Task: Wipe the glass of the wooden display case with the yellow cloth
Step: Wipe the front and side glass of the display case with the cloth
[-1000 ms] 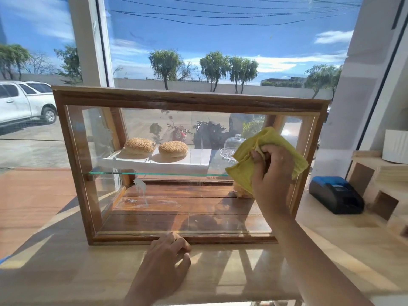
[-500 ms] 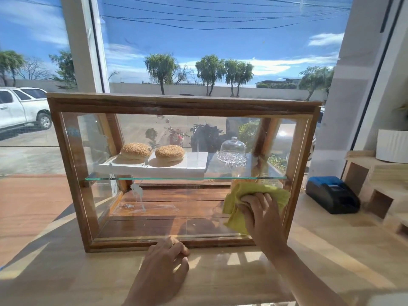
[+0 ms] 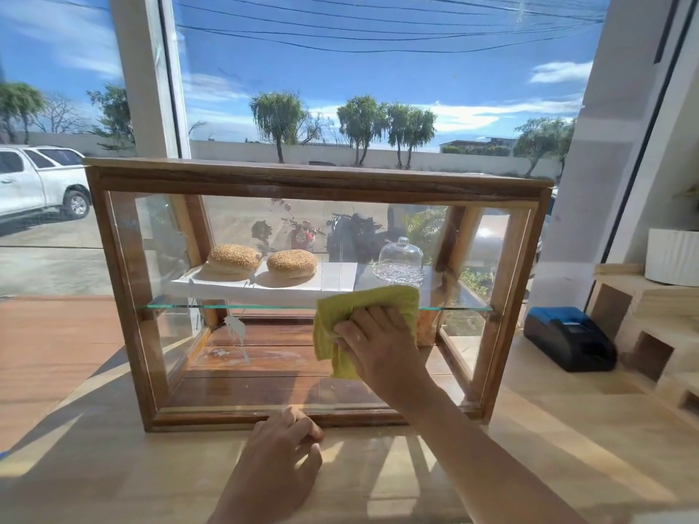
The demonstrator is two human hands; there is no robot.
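The wooden display case [image 3: 314, 181] stands on a light wooden counter in front of a window. My right hand [image 3: 378, 344] presses the yellow cloth [image 3: 363, 300] flat against the front glass, right of centre at the height of the glass shelf. My left hand [image 3: 281, 453] rests with curled fingers on the counter, touching the case's bottom frame rail and holding nothing. Inside, on the shelf, lie two sesame buns [image 3: 264, 262] on a white tray and a small glass dome [image 3: 401, 259]. A whitish smear [image 3: 236, 329] shows on the glass at lower left.
A black and blue small printer [image 3: 569, 340] sits on the counter to the right of the case. Stepped wooden shelving [image 3: 650, 319] with a white ribbed pot [image 3: 671, 255] stands at the far right. Behind the case are window panes and a white pillar.
My right hand has carried the cloth from the upper right of the glass down to the lower right, then left and slightly up toward the centre. My left hand has stayed at the bottom rail.
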